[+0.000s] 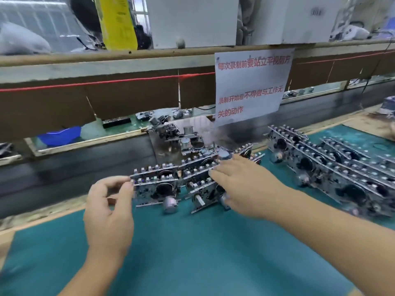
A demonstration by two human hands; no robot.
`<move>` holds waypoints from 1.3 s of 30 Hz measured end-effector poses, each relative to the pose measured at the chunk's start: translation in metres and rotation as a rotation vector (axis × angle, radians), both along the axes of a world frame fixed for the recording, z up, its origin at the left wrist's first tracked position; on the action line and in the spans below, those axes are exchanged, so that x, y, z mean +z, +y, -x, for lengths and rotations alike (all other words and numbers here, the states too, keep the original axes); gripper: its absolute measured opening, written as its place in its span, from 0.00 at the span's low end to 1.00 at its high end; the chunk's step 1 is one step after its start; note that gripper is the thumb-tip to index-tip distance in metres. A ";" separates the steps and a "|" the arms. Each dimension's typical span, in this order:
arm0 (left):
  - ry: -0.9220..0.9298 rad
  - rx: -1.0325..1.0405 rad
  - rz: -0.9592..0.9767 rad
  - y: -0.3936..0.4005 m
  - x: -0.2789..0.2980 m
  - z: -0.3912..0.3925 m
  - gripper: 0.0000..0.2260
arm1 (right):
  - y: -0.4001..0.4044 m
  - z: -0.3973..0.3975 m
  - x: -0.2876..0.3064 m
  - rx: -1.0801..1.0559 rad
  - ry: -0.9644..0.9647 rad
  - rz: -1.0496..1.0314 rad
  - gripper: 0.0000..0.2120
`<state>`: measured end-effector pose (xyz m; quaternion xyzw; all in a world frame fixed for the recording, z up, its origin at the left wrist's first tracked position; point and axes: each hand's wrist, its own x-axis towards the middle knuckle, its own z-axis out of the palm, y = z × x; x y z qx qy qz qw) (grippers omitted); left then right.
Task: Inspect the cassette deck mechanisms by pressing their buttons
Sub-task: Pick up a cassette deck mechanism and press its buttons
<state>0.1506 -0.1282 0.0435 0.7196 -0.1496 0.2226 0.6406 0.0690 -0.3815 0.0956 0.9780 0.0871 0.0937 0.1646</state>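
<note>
Several metal cassette deck mechanisms lie stacked on the green mat [192, 253]. The nearest stack [157, 184] stands at centre, with rows of small buttons along its top edges. My left hand [110, 212] hovers at the stack's left end, fingers and thumb curved and close to it; a grip cannot be made out. My right hand [245, 184] reaches over a second pile [203, 189] just to the right, fingers spread and resting on its top. The frame is blurred by motion.
A long row of more mechanisms [331, 167] fills the mat's right side. Behind runs a dark conveyor belt [74, 169] with further units [179, 135] on a plate. A paper notice [250, 86] hangs from the brown cardboard rail above. A blue tray [59, 135] sits beyond the belt.
</note>
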 end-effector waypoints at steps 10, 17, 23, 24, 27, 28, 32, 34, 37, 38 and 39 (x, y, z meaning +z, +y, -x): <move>0.389 -0.253 -0.014 0.024 -0.040 0.018 0.06 | 0.045 0.037 -0.037 -0.165 0.270 -0.384 0.51; 0.531 -0.532 0.149 0.024 -0.029 0.015 0.07 | 0.094 0.017 -0.040 0.114 0.040 -0.555 0.52; 0.428 -0.426 0.219 0.024 -0.033 0.007 0.08 | 0.129 -0.001 -0.064 0.201 -0.044 -0.731 0.56; 0.403 -0.432 0.180 0.022 -0.034 0.006 0.07 | 0.130 -0.002 -0.068 0.196 -0.042 -0.757 0.58; 0.363 -0.389 0.107 0.017 -0.037 0.002 0.02 | 0.131 -0.005 -0.071 0.171 -0.068 -0.832 0.59; 0.350 -0.358 0.086 0.016 -0.038 0.001 0.01 | 0.131 -0.005 -0.072 0.170 -0.075 -0.847 0.59; 0.281 -0.245 0.006 0.015 -0.043 0.001 0.05 | 0.132 -0.004 -0.071 0.168 -0.065 -0.839 0.60; 0.272 -0.232 -0.021 0.015 -0.043 0.002 0.05 | 0.132 -0.005 -0.069 0.152 -0.039 -0.800 0.60; 0.251 -0.220 -0.030 0.015 -0.043 0.003 0.06 | 0.133 -0.006 -0.064 0.104 -0.031 -0.782 0.59; 0.230 -0.208 -0.046 0.015 -0.042 0.004 0.06 | 0.134 -0.006 -0.063 0.094 -0.047 -0.763 0.57; 0.203 -0.195 -0.070 0.015 -0.042 0.005 0.06 | 0.136 -0.005 -0.063 0.090 -0.069 -0.735 0.56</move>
